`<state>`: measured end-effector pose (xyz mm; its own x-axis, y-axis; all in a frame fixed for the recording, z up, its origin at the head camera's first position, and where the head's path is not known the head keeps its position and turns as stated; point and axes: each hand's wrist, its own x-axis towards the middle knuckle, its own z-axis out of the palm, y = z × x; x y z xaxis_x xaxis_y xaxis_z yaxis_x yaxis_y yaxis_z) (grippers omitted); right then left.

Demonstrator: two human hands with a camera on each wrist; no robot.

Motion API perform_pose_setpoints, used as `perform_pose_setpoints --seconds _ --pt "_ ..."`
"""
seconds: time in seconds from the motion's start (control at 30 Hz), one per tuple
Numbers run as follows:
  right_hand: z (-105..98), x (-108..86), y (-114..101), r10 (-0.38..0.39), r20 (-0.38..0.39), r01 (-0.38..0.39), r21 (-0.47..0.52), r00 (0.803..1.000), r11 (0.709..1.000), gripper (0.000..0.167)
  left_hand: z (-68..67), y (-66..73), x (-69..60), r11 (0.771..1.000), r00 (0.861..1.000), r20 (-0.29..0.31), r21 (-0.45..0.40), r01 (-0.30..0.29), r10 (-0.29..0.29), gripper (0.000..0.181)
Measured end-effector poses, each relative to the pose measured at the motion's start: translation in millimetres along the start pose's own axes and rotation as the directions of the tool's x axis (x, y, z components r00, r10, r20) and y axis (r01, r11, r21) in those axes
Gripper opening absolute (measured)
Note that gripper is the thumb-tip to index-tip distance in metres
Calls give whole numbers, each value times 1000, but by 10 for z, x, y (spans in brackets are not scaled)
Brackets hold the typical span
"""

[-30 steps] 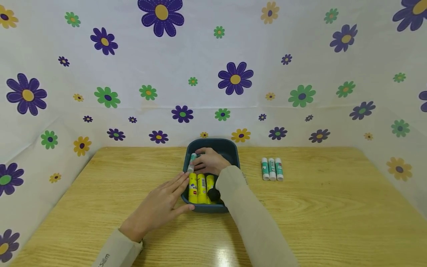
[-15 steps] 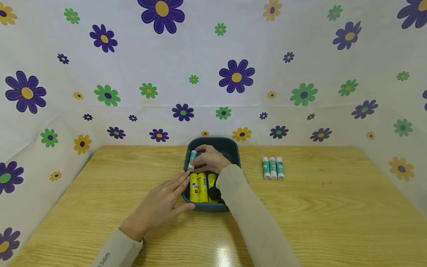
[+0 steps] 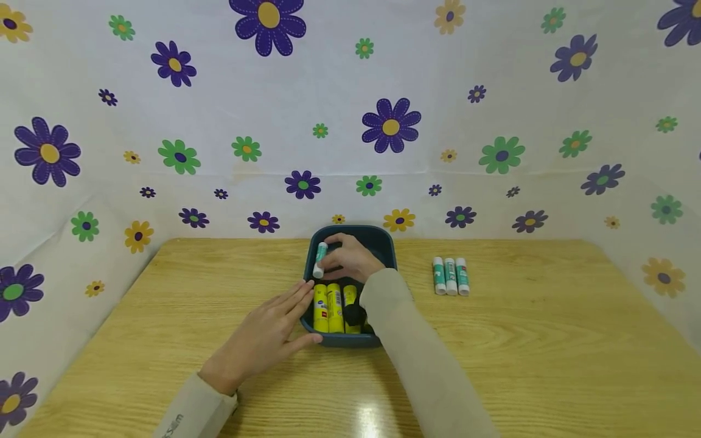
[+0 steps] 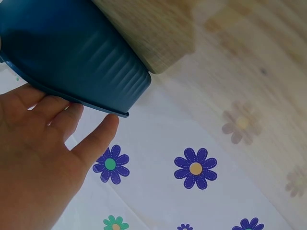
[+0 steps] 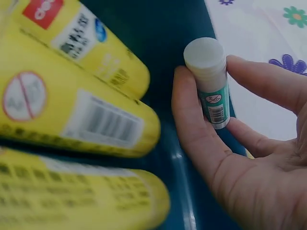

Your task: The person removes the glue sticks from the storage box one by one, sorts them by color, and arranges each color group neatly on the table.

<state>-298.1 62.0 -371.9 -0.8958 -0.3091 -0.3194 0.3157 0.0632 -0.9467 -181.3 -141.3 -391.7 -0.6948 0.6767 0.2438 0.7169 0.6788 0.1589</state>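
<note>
The right hand [image 3: 350,258] has its grip pinched round a white-and-green stick [image 3: 320,255], held along the left wall in the far part of the bin [image 3: 350,342], beyond the yellow tubes [image 3: 335,310]. Whether the stick touches the bottom is hard to tell. The left hand [image 3: 265,337] grasps nothing, its straight fingers resting on the left rim; that light touch should suffice to steady the bin. To handle the stick well, pinch lightly mid-body, line it up with the wall, and spread the fingers slowly. The right wrist should clear the tubes. Three more sticks [image 3: 451,277] lie side by side on the table [image 3: 547,334], right.
</note>
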Motion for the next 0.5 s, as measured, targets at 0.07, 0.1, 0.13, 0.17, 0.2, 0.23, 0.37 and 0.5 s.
perform_pose_setpoints --seconds 0.07,0.1,0.13,0.17,0.2,0.23,0.37,0.5 --pt "-43 -20 -22 -7 -6 7 4 1000 1000 65 9 5 8 1000 1000 1 1 -1 1 81" --pt "-64 -35 -37 -10 -9 10 7 1000 1000 65 10 9 10 1000 1000 2 3 -1 1 81" --pt "-87 -50 -53 -13 -13 14 11 1000 1000 65 13 11 13 1000 1000 2 3 -2 2 81" --pt "-111 -65 -69 -20 -17 20 14 1000 1000 65 15 13 15 1000 1000 3 1 -2 2 80" --pt "-136 -79 -88 -24 -22 25 17 999 1000 66 16 16 16 1000 1000 8 2 1 -1 80" --pt "-162 -96 -108 -28 -25 28 17 999 999 65 18 17 14 1000 1000 13 2 5 -5 80" --pt "-258 -166 -206 -45 -27 45 7 999 999 64 20 24 7 1000 999 30 -1 15 -15 80" --pt "-355 -229 -321 -72 -30 71 -18 997 997 63 12 22 11 1000 999 24 -2 25 -24 80"
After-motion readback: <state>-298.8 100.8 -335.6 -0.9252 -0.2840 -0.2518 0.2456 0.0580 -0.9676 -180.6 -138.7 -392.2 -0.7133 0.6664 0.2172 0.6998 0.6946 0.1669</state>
